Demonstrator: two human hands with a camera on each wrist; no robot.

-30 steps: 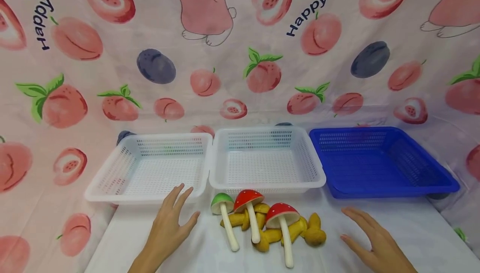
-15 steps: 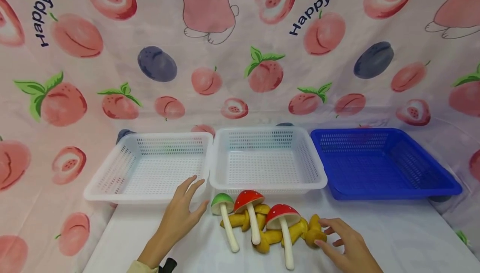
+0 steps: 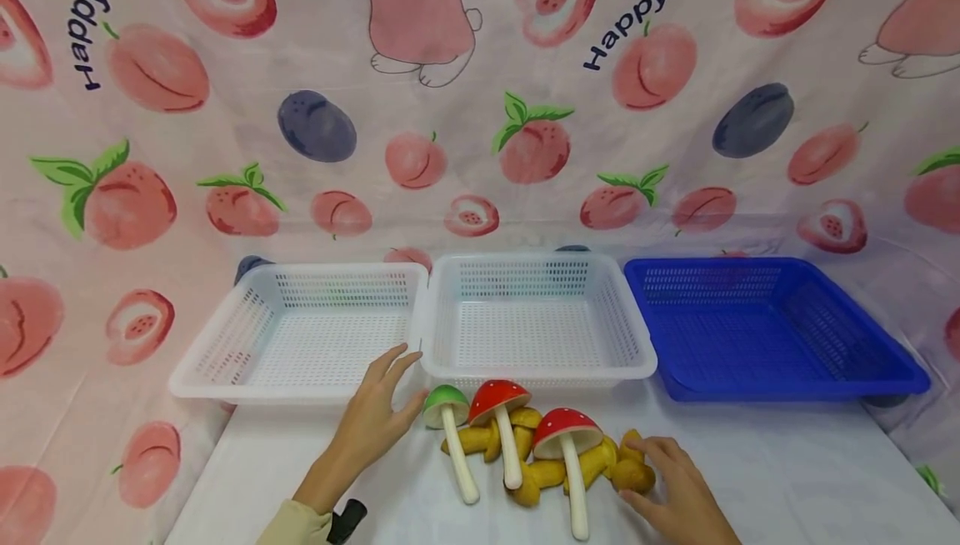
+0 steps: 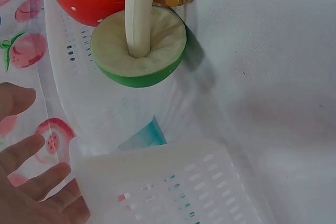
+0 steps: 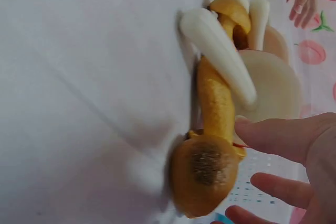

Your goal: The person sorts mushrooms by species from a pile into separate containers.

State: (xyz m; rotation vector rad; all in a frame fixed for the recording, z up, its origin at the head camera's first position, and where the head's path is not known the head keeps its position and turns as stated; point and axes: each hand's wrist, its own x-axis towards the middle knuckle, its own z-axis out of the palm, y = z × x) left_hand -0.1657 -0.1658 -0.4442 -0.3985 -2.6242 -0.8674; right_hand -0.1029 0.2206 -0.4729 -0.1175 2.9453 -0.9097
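A rounded, yellow-brown model mushroom (image 3: pixel 633 477) is set at the right end of a small pile on a white cloth (image 3: pixel 787 462), and it is partly framed by the right hand (image 3: pixel 681 491), whose thumb and fingers are held apart with a gap between them; whether it is touched cannot be told. The left hand (image 3: pixel 378 416) is held with fingers spread and nothing gripped, its thumb just beside a green-capped mushroom with a long white stem (image 3: pixel 460 462). In the pile, two red-capped, white-spotted mushrooms (image 3: pixel 567 427) are laid across other yellow-brown mushrooms (image 3: pixel 472 440). Behind, a row is formed by two white perforated plastic baskets (image 3: pixel 540 373) and a blue perforated plastic basket (image 3: pixel 795 389), backed by pink fruit-printed fabric (image 3: pixel 465 128).
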